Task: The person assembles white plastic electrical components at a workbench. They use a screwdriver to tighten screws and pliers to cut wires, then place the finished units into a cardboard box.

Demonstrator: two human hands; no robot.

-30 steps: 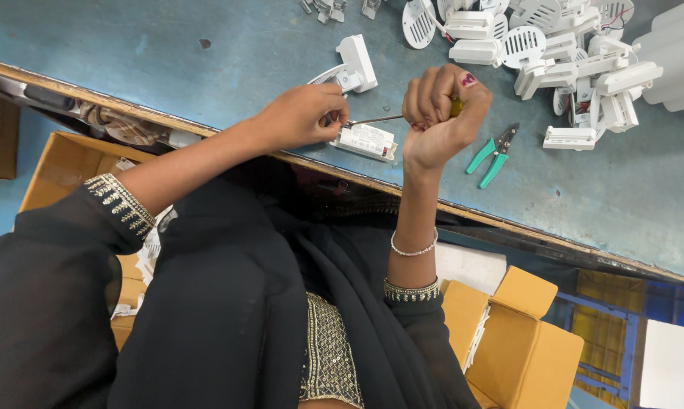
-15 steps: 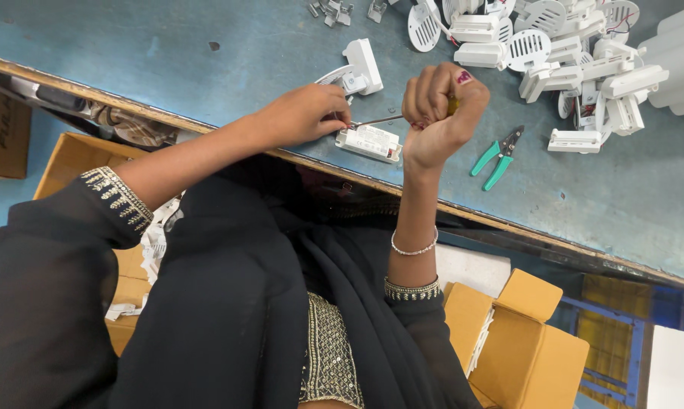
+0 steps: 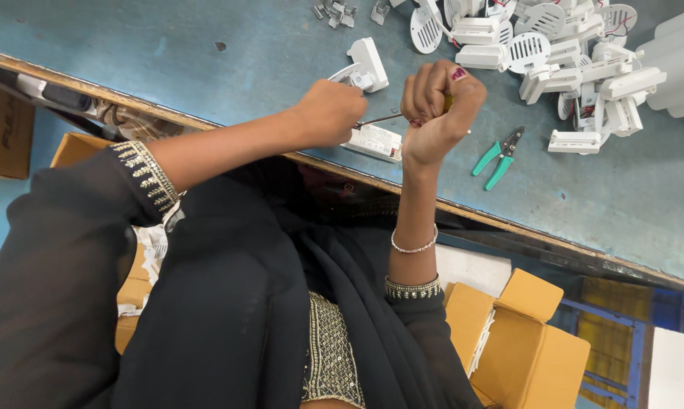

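My right hand (image 3: pixel 437 107) is closed in a fist around a screwdriver (image 3: pixel 384 120) whose thin metal shaft points left toward my left hand. My left hand (image 3: pixel 331 112) is closed over a small white plastic part, mostly hidden by the fingers, where the shaft's tip meets it. Just under both hands a flat white plastic housing (image 3: pixel 374 142) lies on the blue table (image 3: pixel 206 53). Another white housing (image 3: pixel 363 67) sits just beyond my left hand.
A heap of white plastic housings and round vented covers (image 3: pixel 562 53) lies at the far right. Green-handled pliers (image 3: pixel 497 157) rest right of my hands. Small metal clips (image 3: pixel 334 10) lie at the far edge. Cardboard boxes (image 3: pixel 524 341) stand below the table edge.
Both hands stay locked together with the screwdriver between them; the view has shifted slightly, with no clear movement of the parts.
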